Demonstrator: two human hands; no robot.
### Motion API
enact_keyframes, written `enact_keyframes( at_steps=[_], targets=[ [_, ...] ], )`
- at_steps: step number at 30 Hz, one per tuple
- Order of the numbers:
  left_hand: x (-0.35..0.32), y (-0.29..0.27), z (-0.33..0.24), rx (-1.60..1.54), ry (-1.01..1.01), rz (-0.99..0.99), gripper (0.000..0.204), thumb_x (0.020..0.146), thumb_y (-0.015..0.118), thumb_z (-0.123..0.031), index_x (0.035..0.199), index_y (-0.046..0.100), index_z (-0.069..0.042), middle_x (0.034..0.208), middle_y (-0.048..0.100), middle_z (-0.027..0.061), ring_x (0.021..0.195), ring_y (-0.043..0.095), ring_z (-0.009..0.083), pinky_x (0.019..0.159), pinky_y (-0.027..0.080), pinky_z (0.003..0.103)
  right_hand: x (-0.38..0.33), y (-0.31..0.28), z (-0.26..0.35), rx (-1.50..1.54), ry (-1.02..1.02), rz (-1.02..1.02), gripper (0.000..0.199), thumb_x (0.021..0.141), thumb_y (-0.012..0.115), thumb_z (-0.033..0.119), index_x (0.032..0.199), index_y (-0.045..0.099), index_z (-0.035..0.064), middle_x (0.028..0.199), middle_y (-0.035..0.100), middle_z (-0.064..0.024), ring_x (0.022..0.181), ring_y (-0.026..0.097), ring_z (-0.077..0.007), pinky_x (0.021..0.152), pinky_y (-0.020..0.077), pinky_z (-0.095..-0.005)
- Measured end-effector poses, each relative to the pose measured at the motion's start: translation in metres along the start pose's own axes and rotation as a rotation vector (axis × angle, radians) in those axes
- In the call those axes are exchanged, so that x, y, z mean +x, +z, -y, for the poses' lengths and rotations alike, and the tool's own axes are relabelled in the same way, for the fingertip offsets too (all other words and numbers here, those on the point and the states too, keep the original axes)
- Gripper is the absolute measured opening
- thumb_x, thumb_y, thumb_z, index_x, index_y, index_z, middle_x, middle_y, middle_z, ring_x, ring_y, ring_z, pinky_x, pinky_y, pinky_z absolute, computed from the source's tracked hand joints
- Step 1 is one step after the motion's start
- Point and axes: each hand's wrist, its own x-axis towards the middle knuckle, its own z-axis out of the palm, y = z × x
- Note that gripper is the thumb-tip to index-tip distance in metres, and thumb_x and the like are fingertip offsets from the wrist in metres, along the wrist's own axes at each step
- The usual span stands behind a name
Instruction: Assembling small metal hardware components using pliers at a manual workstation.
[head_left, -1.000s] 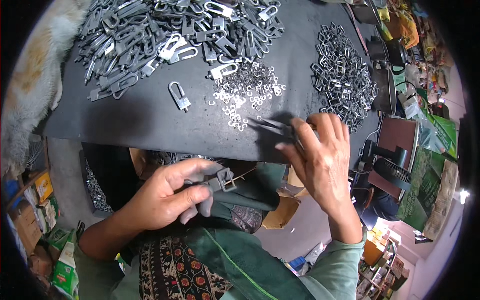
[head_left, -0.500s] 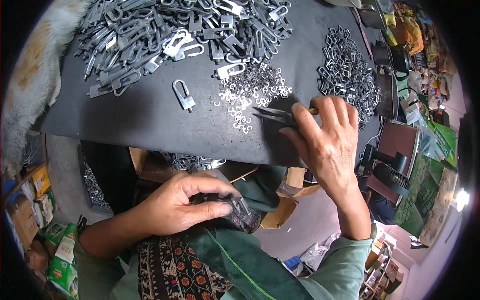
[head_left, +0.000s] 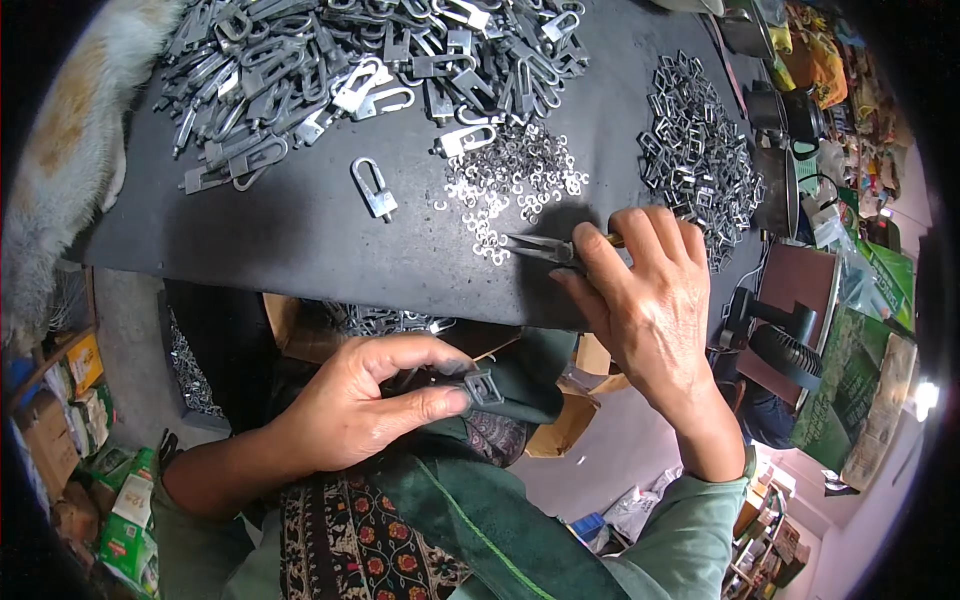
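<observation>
Left hand (head_left: pixel 390 405) pinched dark-grey square-framed metal piece (head_left: pixel 484 387), nearer than black desk (head_left: pixel 310 235); right hand (head_left: pixel 650 295) gripped grey metal pliers (head_left: pixel 563 253), tips close beside silver C-shaped metal rings (head_left: pixel 488 206).

The grey, U-looped metal pieces (head_left: pixel 270 75) have smooth faces, some glossy, others dull. The small, silver, C-shaped metal clips (head_left: pixel 510 175) are partly shiny. The flat, dark grey bench (head_left: pixel 280 225) has a matt surface.
</observation>
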Motion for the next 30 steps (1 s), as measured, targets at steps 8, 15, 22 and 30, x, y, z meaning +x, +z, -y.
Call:
enact_keyframes(
  at_steps=[8,15,22,30],
  targets=[
    [0.0,-0.007,-0.011,-0.277,-0.153,-0.01,0.022,0.093,0.067,-0.012,0.111,0.066,0.0,0.079,0.059,-0.0042,0.066,0.046,0.0008,0.057,0.036,0.018,-0.001,-0.022,-0.011,0.193,-0.227,0.007,0.041,0.071,0.075,0.036,0.096,0.061,0.0056,0.084,0.055,-0.0085,0.077,0.058,-0.0286,0.066,0.0448,-0.0392],
    [0.003,-0.001,-0.017,-0.31,-0.175,-0.043,0.021,0.092,0.067,-0.011,0.109,0.065,0.001,0.079,0.058,-0.003,0.063,0.044,0.003,0.054,0.033,0.019,-0.001,-0.023,-0.01,0.228,-0.351,-0.001,0.049,0.074,0.066,0.05,0.091,0.061,0.0047,0.08,0.053,-0.0085,0.074,0.058,-0.028,0.063,0.0451,-0.0398],
    [0.01,0.0,-0.006,-0.391,-0.108,-0.003,0.024,0.092,0.067,-0.011,0.113,0.065,0.002,0.082,0.06,-0.0017,0.063,0.044,0.0033,0.055,0.033,0.019,-0.002,-0.023,-0.011,0.256,-0.32,-0.04,0.038,0.067,0.073,0.037,0.09,0.063,0.0079,0.082,0.053,-0.0056,0.073,0.056,-0.0238,0.061,0.0431,-0.0355],
    [0.01,0.003,-0.006,-0.361,-0.073,0.017,0.024,0.092,0.067,-0.013,0.112,0.066,0.002,0.084,0.061,-0.0009,0.064,0.045,0.0032,0.055,0.033,0.019,-0.012,-0.024,-0.008,0.229,-0.301,-0.074,0.039,0.067,0.072,0.038,0.091,0.064,0.0083,0.082,0.054,-0.0053,0.075,0.056,-0.0235,0.062,0.0426,-0.0359]
  ],
)
